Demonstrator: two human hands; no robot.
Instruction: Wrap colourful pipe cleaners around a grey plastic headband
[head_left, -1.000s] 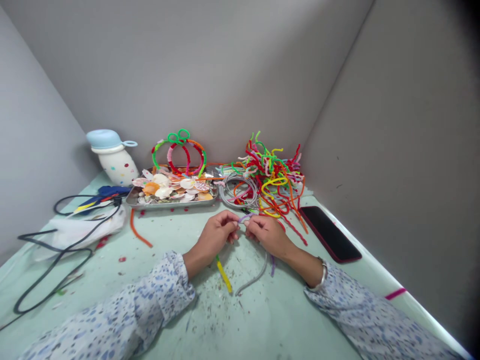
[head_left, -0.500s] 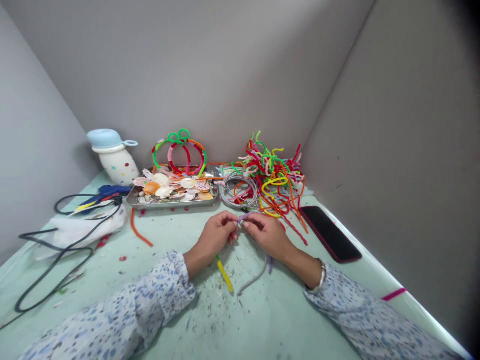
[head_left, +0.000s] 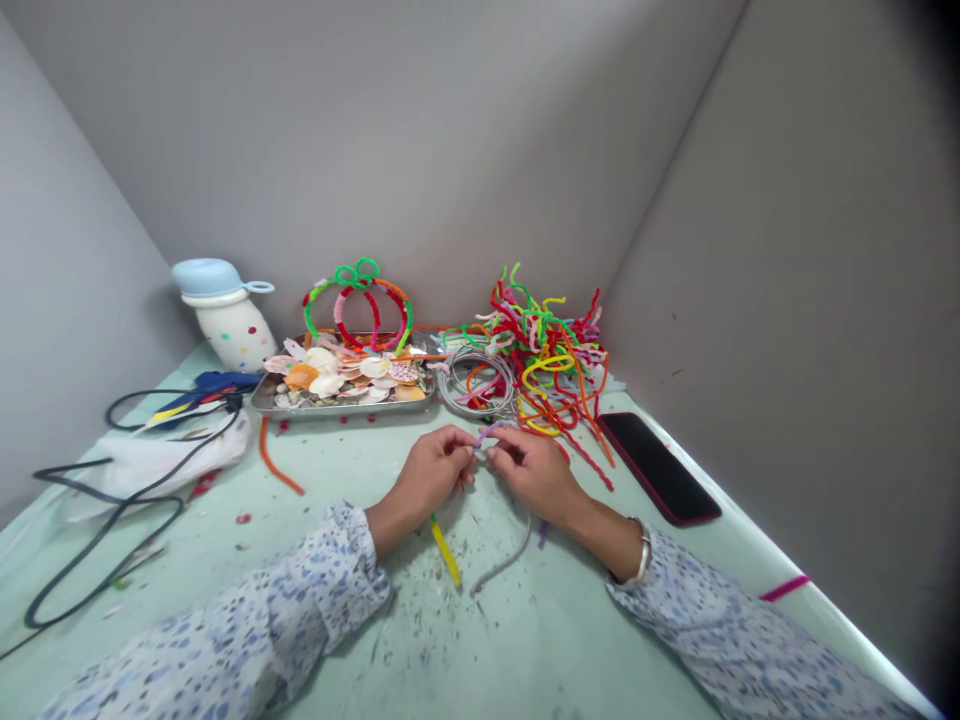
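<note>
My left hand (head_left: pixel 435 466) is closed in a pinch on a purple pipe cleaner (head_left: pixel 491 429). Opposite it, my right hand (head_left: pixel 534 468) pinches the same pipe cleaner, which curves up between the fingertips. A grey wire (head_left: pixel 508 562) trails from beneath my right hand toward me; where its upper end goes is hidden. Below my left hand a yellow pipe cleaner (head_left: pixel 447 556) sticks out, its other end out of sight behind the hand. A purple end (head_left: pixel 543 533) shows under my right wrist.
Behind my hands are a metal tray (head_left: pixel 345 408) of shells, pipe-cleaner rings (head_left: pixel 411 318), a coil of grey wire (head_left: pixel 448 385) and a heap of pipe cleaners (head_left: pixel 540 330). A phone (head_left: pixel 660 468) lies right; a bottle (head_left: pixel 234 333), cable (head_left: pixel 124 510) and glue gun (head_left: pixel 217 384) are left.
The purple pipe cleaner now arches a little higher between my fingertips, and my right fingers have shifted slightly away from the left. Otherwise the scene looks the same.
</note>
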